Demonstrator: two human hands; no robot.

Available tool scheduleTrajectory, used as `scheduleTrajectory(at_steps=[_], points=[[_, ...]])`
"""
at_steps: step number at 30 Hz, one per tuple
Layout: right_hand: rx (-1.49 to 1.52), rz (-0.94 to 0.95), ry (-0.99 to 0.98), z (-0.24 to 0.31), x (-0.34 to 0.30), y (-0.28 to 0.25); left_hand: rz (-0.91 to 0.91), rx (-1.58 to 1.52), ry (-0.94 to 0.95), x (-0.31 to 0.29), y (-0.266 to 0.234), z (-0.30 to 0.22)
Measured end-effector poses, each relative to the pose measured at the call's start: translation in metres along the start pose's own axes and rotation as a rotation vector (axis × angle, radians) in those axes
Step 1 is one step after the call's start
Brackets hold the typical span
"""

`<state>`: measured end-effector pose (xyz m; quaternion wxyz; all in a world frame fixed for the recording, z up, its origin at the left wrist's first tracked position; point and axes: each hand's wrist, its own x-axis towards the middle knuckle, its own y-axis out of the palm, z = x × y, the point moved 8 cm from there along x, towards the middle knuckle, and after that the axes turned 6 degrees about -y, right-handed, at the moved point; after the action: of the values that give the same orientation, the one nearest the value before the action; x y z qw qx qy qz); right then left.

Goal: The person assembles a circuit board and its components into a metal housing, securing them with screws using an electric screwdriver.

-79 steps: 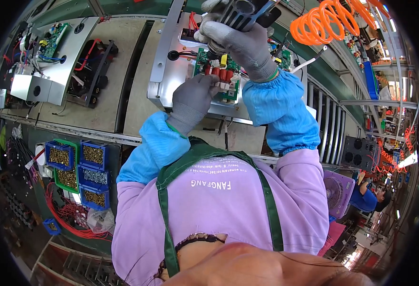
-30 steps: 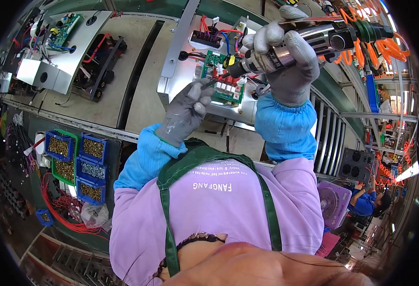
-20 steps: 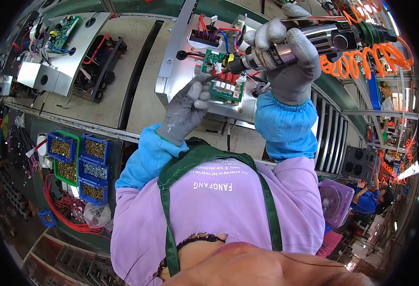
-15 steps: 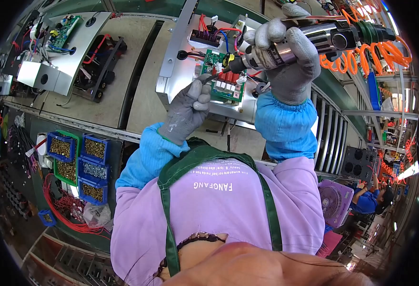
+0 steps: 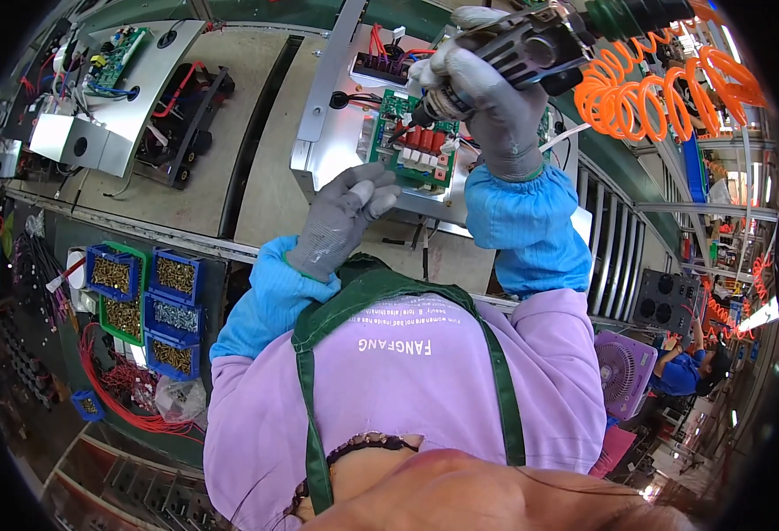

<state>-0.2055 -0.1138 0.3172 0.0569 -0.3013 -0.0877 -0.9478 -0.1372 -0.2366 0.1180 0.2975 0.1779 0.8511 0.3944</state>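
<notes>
My right hand (image 5: 496, 111), in a grey glove, is wrapped round a power screwdriver (image 5: 531, 51) with a dark body. Its bit points down and left at a green circuit board (image 5: 396, 106) with red and white components; whether the tip touches a screw is too small to tell. The board lies on a silver metal panel (image 5: 323, 146). My left hand (image 5: 341, 217), gloved too, is held by the board's lower left corner, clear of the bit. Its fingers are curled together, and anything between them is hidden.
Coiled orange hose (image 5: 628, 97) hangs at the upper right. Blue bins of screws (image 5: 175, 274) stand at the left beside red wires (image 5: 111, 389). Another metal panel with a board (image 5: 133, 115) is at the far left. A purple fan (image 5: 620, 372) and a co-worker in blue (image 5: 680, 372) are at the right.
My left hand has drawn back from the screwdriver's bit, toward me. My right hand has tilted the screwdriver more steeply and shifted it left, its bit now over the board's left part.
</notes>
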Motion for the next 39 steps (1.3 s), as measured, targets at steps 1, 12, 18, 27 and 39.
scheduleTrajectory(at_steps=[1, 12, 18, 27, 39], points=[[-0.001, 0.001, 0.001, -0.002, -0.001, 0.000, 0.000, -0.001, 0.000, -0.001, 0.000, -0.001], [-0.109, 0.168, 0.011, -0.013, 0.000, 0.021, 0.026, 0.225, -0.086, -0.001, -0.002, 0.005], [-0.132, 0.064, 0.103, -0.030, 0.002, 0.011, 0.082, 0.255, 0.058, -0.001, 0.002, -0.003], [-0.037, 0.067, 0.138, -0.037, -0.003, 0.010, -0.007, 0.268, 0.019, -0.002, -0.004, -0.006], [-0.076, 0.003, 0.178, -0.033, -0.002, 0.011, 0.024, 0.125, 0.051, -0.001, -0.008, -0.004]])
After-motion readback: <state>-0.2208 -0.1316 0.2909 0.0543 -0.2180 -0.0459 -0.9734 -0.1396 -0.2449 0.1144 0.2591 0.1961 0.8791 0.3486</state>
